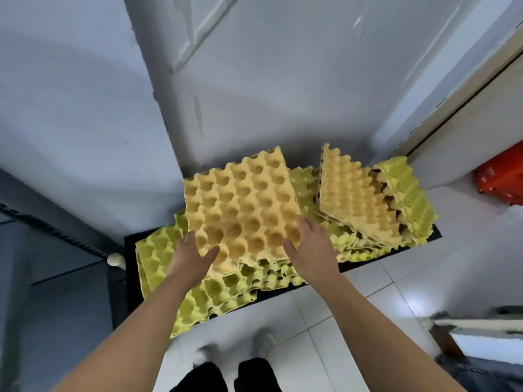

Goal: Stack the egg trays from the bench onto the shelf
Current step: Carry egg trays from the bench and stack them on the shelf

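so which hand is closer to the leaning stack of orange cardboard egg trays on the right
Right. The right hand grips the flat orange cardboard egg tray by its right edge, beside the leaning stack; the left hand grips its left corner, farther away.

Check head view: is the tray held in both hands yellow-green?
No, the tray that the left hand and right hand hold is orange; the yellow-green trays lie under it.

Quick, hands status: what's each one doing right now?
Left hand: grips the orange egg tray at its near left corner.
Right hand: grips the same tray's near right corner.
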Demonstrator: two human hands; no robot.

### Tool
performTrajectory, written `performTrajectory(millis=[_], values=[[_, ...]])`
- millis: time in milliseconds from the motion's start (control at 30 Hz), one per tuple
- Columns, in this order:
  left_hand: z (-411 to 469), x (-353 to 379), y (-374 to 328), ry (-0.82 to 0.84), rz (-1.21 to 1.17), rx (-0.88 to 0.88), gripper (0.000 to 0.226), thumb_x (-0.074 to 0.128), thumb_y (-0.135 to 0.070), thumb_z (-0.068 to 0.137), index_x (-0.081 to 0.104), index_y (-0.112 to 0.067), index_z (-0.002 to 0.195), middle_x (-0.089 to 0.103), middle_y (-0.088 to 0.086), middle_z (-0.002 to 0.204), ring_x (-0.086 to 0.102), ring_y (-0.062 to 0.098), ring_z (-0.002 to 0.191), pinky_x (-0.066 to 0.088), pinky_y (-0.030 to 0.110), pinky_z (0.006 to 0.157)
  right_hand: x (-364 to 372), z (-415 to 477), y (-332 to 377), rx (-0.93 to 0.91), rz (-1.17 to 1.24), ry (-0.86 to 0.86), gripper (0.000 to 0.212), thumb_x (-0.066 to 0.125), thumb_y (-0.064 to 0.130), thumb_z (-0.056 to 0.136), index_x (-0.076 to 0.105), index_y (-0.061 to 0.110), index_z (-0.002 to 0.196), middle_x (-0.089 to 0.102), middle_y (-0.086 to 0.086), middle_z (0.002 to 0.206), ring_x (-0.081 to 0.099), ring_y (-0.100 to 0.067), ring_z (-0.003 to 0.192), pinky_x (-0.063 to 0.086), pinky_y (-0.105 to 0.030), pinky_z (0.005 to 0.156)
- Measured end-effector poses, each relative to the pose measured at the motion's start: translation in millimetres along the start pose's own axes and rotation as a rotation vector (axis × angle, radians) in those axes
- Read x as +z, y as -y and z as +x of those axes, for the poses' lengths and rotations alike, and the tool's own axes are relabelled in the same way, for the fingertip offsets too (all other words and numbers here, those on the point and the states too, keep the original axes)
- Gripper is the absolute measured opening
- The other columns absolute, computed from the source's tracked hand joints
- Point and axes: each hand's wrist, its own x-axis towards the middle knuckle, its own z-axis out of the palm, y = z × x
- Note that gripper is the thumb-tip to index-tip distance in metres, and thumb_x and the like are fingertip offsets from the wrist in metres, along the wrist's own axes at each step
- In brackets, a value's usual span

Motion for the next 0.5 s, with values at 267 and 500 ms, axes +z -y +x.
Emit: performTrajectory(millis=[267,500], values=[[39.9,36.1,19.7,0.054,-0.323,-0.255,0.086,0.064,-0.050,0.085,0.019,-0.013,0.148,0.053,0.014,0.133,0.054,0.034,0.113,0.043,0.035,0.080,31.1,41.4,-24.8,-0.017,0.099,0.147,0.087,0.049,0.049,0.092,-0.005,0.016,0.152,0.008,-0.012,0.158,0.017,-0.030,0.144,0.026,-0.044,0.114],[36.5,29.8,9.6,-0.035,-0.451,-0.253,0.077,0.073,-0.049,0.078,0.036,-0.013,0.136,0.061,0.010,0.114,0.060,0.028,0.092,0.051,0.037,0.072,33.5,49.9,-24.3,0.028,0.230,0.154,0.094,0.055,0.047,0.090,-0.010,0.017,0.151,0.007,-0.011,0.158,0.020,-0.029,0.143,0.029,-0.047,0.112]])
